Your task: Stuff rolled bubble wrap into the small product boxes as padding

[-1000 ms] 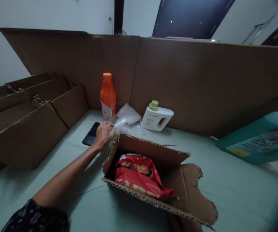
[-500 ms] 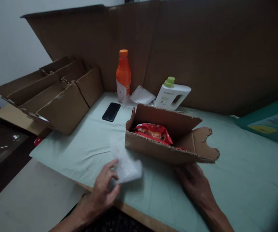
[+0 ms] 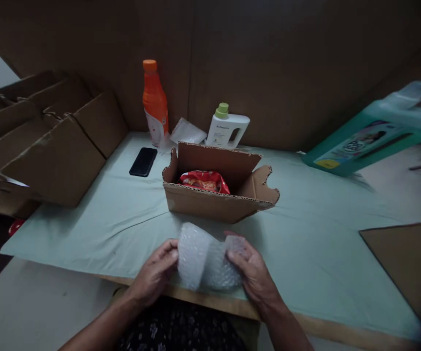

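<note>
A piece of clear bubble wrap (image 3: 214, 263) is stretched between my hands near the table's front edge. My left hand (image 3: 157, 268) pinches its left side, and my right hand (image 3: 250, 270) grips its right side. Just beyond it stands an open cardboard box (image 3: 206, 202), its right-hand flap sticking outward. Inside the box lies a shiny red packet (image 3: 205, 181), of which only the upper part shows. The box is apart from both hands.
Behind the box are an orange bottle (image 3: 155, 105), a folded clear plastic piece (image 3: 187, 132) and a white jug (image 3: 228, 127) with a green cap. A phone (image 3: 143, 162) lies left. Cardboard dividers (image 3: 60, 156) stand far left; a large teal bottle (image 3: 364, 134) leans at right.
My right hand has left the box and taken hold of the bubble wrap. My left hand has closed on the wrap's other side. The view has swung to the right.
</note>
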Motion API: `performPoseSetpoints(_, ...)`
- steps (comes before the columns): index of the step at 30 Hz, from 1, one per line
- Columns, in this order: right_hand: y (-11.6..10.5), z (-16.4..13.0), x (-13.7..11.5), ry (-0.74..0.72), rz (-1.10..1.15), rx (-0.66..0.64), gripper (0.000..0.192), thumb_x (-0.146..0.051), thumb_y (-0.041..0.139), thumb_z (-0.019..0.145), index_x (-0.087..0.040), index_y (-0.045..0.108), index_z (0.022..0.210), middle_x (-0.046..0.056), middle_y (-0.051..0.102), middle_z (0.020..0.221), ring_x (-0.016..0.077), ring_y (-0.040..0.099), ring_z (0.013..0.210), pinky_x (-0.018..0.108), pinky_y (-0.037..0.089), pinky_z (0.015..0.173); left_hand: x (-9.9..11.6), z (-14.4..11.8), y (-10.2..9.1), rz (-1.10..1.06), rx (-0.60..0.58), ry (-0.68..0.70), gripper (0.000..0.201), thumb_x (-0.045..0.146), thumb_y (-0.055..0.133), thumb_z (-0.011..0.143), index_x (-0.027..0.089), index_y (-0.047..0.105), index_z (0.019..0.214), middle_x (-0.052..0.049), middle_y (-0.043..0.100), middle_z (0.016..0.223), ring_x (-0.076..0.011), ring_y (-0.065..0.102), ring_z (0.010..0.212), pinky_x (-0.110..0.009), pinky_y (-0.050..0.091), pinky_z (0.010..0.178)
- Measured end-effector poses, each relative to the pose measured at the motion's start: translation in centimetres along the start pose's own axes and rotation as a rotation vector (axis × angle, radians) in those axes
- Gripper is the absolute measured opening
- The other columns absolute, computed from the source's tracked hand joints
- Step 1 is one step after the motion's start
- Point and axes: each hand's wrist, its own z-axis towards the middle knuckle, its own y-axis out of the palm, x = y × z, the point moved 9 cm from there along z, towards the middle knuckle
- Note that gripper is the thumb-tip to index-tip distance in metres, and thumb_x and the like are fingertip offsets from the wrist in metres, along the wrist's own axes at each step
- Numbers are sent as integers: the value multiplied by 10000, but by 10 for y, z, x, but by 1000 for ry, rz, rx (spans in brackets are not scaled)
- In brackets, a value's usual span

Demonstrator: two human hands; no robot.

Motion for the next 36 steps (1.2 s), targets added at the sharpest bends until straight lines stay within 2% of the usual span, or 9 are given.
performPoseSetpoints(4,-17,17,-24,-135,-347,149,499,-467,726,766,-189,653,1174,72,749,993,232,697,877,332,554,797,53,-21,-54,496,481,407,345,433,564,947,223,595,1219,-105,642,1302,-264,611,1190,-441,476,1036)
performPoseSetpoints(8,-19,24,-32,-260,-620,137,473,-441,622,812,-183,653,1207,94,762,1082,242,714,914,339,552,801,65,-23,27,1128,70,805,402,213,569,915,256,586,1314,-97,574,1446,-290,458,1404,-510,356,1176)
performPoseSetpoints(11,-34,19,-26,-275,-830,216,511,-437,571,837,-185,626,1278,94,771,1045,262,720,890,376,546,797,29,-3,59,1476,-232,731,471,156,596,844,224,606,1310,-121,621,1400,-329,486,1377,-601,295,1189)
performPoseSetpoints(14,-56,10,-22,-283,-974,307,513,-451,543,858,-169,624,1278,55,760,835,261,704,778,390,533,769,19,10,45,1572,-250,697,429,171,595,837,229,638,1260,-103,640,1388,-319,520,1343,-611,286,1180)
performPoseSetpoints(18,-75,4,-25,-329,-1073,358,503,-442,506,880,-147,630,1268,43,741,779,253,682,751,387,522,755,54,10,7,1640,2,767,222,250,564,903,235,721,1057,-71,728,1212,-302,593,1222,-579,328,1135)
performPoseSetpoints(23,-94,6,-32,-323,-1197,359,482,-449,483,904,-183,624,1280,31,735,764,247,678,699,389,519,719,101,18,-52,1905,345,523,293,320,499,966,197,746,868,-96,761,953,-320,668,926,-579,441,960)
performPoseSetpoints(30,-120,1,-64,-455,-1302,480,615,-632,449,918,-172,598,1298,181,706,1163,345,692,957,503,514,810,140,16,-67,1658,433,472,405,468,492,956,167,675,1156,-132,723,1113,-320,675,971,-491,515,872)
performPoseSetpoints(33,-95,14,-80,-499,-1161,356,562,-601,526,890,-201,615,1274,152,708,1173,327,691,1002,468,542,839,142,36,-43,1332,330,490,631,517,589,896,205,461,1430,-135,629,1322,-281,668,1048,-402,555,800)
performPoseSetpoints(36,-55,42,-85,-437,-1082,138,479,-574,566,845,-212,699,1129,121,751,1062,328,706,989,427,563,819,133,67,-12,1132,164,531,555,449,603,875,203,496,1361,-127,642,1265,-272,648,1073,-398,554,841)
